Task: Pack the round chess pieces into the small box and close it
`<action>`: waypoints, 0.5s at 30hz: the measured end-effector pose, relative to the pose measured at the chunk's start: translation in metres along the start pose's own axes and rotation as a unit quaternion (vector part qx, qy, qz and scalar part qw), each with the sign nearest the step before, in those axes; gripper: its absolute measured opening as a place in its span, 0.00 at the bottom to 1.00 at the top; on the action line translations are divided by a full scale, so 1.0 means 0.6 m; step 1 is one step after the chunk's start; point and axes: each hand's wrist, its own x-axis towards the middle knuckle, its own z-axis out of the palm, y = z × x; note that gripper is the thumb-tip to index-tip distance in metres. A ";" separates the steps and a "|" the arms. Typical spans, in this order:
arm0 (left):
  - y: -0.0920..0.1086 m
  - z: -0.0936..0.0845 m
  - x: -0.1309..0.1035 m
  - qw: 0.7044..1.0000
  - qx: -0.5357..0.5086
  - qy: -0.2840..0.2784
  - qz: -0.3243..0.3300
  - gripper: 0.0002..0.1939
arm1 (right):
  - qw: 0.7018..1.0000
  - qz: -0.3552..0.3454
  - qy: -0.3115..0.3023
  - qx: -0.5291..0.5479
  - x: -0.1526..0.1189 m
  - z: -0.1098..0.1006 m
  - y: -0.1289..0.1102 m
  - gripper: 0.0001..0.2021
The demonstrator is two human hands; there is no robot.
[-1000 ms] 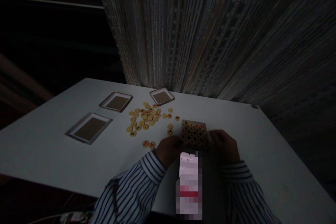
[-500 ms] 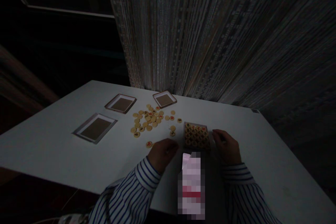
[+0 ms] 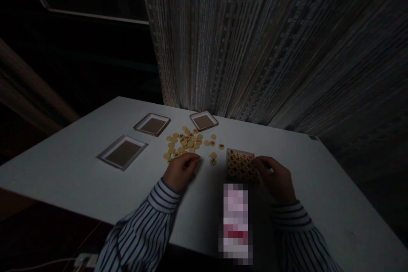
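A box [image 3: 242, 151] filled with rows of round wooden pieces marked in red and black sits on the white table. At its right edge is my right hand [image 3: 276, 178], its fingers closed at the box's upper right corner; anything between the fingertips is too small to tell. My left hand [image 3: 180, 171] hovers at the near side of a loose pile of round pieces [image 3: 184, 143], thumb and fingertips together, with whatever they hold hidden. Between the pile and the box lie a few separate pieces [image 3: 213, 162].
Three shallow trays or lids stand on the white table [image 3: 79, 170]: one at the left [image 3: 122, 152], one behind it [image 3: 152, 124], one at the back [image 3: 204, 120]. A blurred pink phone-like object [image 3: 236, 208] lies before the box. A string curtain [image 3: 255, 51] hangs behind.
My left hand has moved left and forward to the pile, covering some pieces. My right hand has come in from beside the box to its right edge. The view has shifted slightly.
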 end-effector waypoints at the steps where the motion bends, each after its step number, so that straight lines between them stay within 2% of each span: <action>1: -0.002 -0.006 0.005 1.000 0.003 0.007 -0.010 0.11 | 1.000 -0.009 0.000 -0.002 0.002 0.000 -0.004 0.14; 4: 0.000 -0.016 0.021 1.000 0.024 0.004 -0.019 0.12 | 0.999 -0.037 -0.003 -0.007 0.010 0.004 -0.014 0.14; 7: 0.016 -0.011 0.037 0.995 0.091 -0.036 -0.022 0.12 | 0.998 -0.061 -0.017 -0.024 0.020 0.012 -0.024 0.13; 10: 0.040 0.010 0.052 0.977 0.182 -0.105 -0.024 0.14 | 0.993 -0.082 -0.038 -0.070 0.032 0.023 -0.038 0.13; 12: 0.052 0.030 0.059 0.963 0.223 -0.149 -0.036 0.16 | 0.986 -0.108 -0.076 -0.104 0.038 0.031 -0.051 0.12; 15: 0.058 0.058 0.062 0.947 0.269 -0.169 -0.035 0.15 | 0.979 -0.134 -0.102 -0.118 0.039 0.048 -0.067 0.11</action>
